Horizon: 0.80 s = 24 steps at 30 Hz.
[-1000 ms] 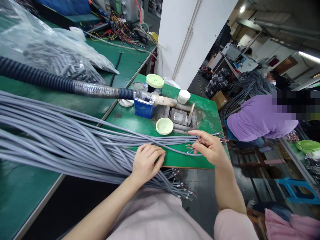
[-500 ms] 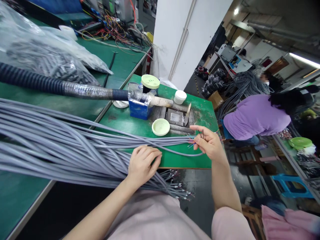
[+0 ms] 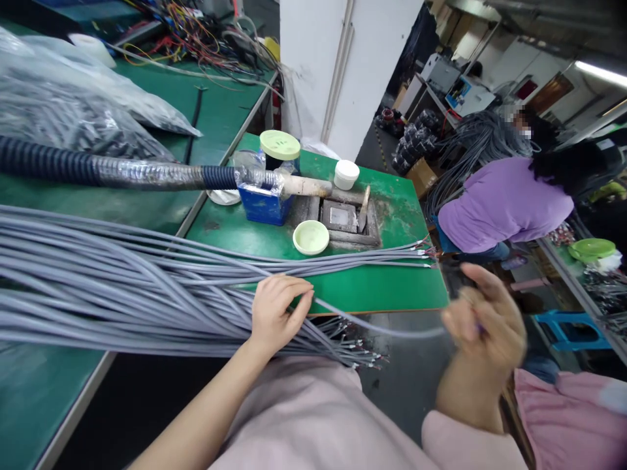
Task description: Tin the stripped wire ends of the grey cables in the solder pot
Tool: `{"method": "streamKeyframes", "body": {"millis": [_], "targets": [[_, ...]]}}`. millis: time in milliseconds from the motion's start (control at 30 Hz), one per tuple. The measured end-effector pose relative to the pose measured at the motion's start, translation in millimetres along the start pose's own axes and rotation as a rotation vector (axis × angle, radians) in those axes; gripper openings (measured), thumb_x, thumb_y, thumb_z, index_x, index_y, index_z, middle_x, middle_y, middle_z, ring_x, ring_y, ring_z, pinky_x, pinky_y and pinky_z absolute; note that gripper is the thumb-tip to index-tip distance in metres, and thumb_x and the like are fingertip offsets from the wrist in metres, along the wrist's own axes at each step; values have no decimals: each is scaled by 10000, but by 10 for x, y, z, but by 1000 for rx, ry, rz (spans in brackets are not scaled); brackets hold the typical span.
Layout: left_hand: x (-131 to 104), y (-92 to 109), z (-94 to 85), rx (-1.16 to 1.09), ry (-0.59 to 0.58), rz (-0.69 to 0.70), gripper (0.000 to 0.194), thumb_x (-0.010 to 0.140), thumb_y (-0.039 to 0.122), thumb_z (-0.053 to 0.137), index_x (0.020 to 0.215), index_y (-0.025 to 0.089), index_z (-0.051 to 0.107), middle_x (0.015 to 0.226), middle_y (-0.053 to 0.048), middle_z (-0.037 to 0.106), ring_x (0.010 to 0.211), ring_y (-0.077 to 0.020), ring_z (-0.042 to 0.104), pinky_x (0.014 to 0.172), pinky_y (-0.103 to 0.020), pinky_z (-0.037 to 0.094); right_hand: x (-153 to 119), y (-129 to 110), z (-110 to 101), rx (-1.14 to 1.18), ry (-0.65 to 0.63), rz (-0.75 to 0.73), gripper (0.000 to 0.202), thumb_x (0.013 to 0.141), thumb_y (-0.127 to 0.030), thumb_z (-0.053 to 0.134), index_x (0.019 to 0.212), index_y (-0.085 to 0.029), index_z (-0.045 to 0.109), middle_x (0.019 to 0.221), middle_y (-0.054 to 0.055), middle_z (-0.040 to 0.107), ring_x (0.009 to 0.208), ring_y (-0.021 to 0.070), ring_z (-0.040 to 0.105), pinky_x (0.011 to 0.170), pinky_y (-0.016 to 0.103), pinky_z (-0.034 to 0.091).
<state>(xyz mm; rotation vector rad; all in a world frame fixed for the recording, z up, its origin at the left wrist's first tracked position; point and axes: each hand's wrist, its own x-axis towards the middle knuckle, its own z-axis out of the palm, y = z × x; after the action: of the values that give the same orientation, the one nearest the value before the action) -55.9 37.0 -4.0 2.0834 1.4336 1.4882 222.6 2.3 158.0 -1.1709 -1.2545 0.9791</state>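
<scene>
A single grey cable [image 3: 377, 328] runs between my two hands, sagging past the bench's front edge. My left hand [image 3: 280, 305] lies at the front of the cable bundle [image 3: 147, 287], its thumb and fingertips closed on that cable. Off the bench's right end, my right hand [image 3: 482, 320] is closed on the cable's end, index finger raised; motion blurs it and the end wires are hidden. Several more grey cables [image 3: 362, 256] lie on the bench with stripped, coloured ends at its right edge. Other cable ends [image 3: 360, 352] hang below the front edge.
Behind the cables are a pale green bowl [image 3: 311, 237], a solder pot [image 3: 339, 217] with a scraper [image 3: 364, 210], a white tub [image 3: 346, 175] and a blue box [image 3: 264, 205] under a ribbed hose [image 3: 147, 174]. A person in purple [image 3: 504, 202] sits at right, near a blue stool [image 3: 571, 329].
My right hand has moved right and toward me, off the bench, drawing the cable's end along. The left hand stays at the bundle. The view has shifted slightly.
</scene>
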Motion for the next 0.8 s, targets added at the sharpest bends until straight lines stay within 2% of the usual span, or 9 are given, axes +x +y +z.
{"method": "streamKeyframes", "body": {"millis": [67, 133, 200, 267, 333, 400, 500, 700, 800], "targets": [[17, 8, -42, -47, 24, -50, 72, 827, 192, 621, 885, 226, 646, 890, -35, 719, 890, -196, 650, 852, -381, 458, -345, 76, -271, 15, 100, 19, 388, 879, -422, 527, 1250, -316, 557, 457, -88, 289, 290, 61, 188, 287, 204, 155], [57, 8, -86, -51, 0, -76, 70, 837, 205, 611, 892, 225, 648, 903, -38, 713, 890, -196, 645, 834, -371, 464, -636, 325, -507, 5, 188, 167, 342, 901, -381, 501, 1234, -330, 560, 522, -75, 362, 285, 34, 167, 288, 196, 170], [118, -5, -115, -20, -76, -72, 75, 847, 216, 600, 905, 223, 647, 905, -35, 711, 881, -193, 638, 813, -357, 463, -871, 722, -695, -33, 219, 384, 301, 878, -404, 541, 1152, -295, 599, 623, -33, 480, 338, 61, 351, 322, 205, 298], [192, -33, -111, 44, -156, -49, 88, 858, 229, 587, 921, 221, 649, 909, -32, 711, 876, -196, 628, 791, -350, 454, -1063, 1170, -843, -209, 255, 534, 345, 803, -430, 631, 1084, -231, 628, 766, 34, 599, 540, 151, 575, 451, 292, 477], [269, -68, -73, 143, -209, -18, 115, 863, 249, 579, 945, 221, 655, 942, -39, 711, 891, -216, 613, 774, -361, 438, -1205, 1543, -938, -510, 362, 532, 424, 667, -459, 734, 987, -193, 654, 803, 63, 644, 668, 227, 636, 562, 374, 540], [339, -101, -15, 267, -233, 11, 155, 857, 278, 582, 980, 223, 659, 986, -58, 704, 917, -252, 592, 755, -384, 418, -1271, 1757, -939, -646, 314, 506, 422, 693, -481, 698, 1003, -197, 656, 808, 65, 666, 714, 251, 653, 665, 424, 552], [418, -138, 71, 439, -250, 39, 181, 837, 308, 597, 987, 222, 654, 963, -82, 685, 906, -286, 569, 701, -392, 382, -1202, 1788, -683, -482, 17, 534, 350, 801, -450, 617, 1039, -195, 653, 760, 39, 675, 668, 211, 659, 702, 406, 551], [466, -143, 74, 489, -281, 62, 82, 861, 279, 551, 859, 215, 601, 800, -60, 628, 815, -266, 563, 657, -366, 354, -728, 1571, 374, 72, -483, 622, 362, 817, -439, 636, 1031, -147, 650, 777, 32, 681, 549, 104, 615, 492, 225, 497], [426, -87, -88, 307, -352, 51, 88, 878, 273, 522, 922, 209, 563, 853, -55, 649, 808, -245, 584, 688, -362, 398, -402, 1489, 686, 354, -504, 594, 484, 801, -455, 655, 1189, -183, 560, 961, 79, 693, 540, 112, 634, 386, 186, 438]]}}
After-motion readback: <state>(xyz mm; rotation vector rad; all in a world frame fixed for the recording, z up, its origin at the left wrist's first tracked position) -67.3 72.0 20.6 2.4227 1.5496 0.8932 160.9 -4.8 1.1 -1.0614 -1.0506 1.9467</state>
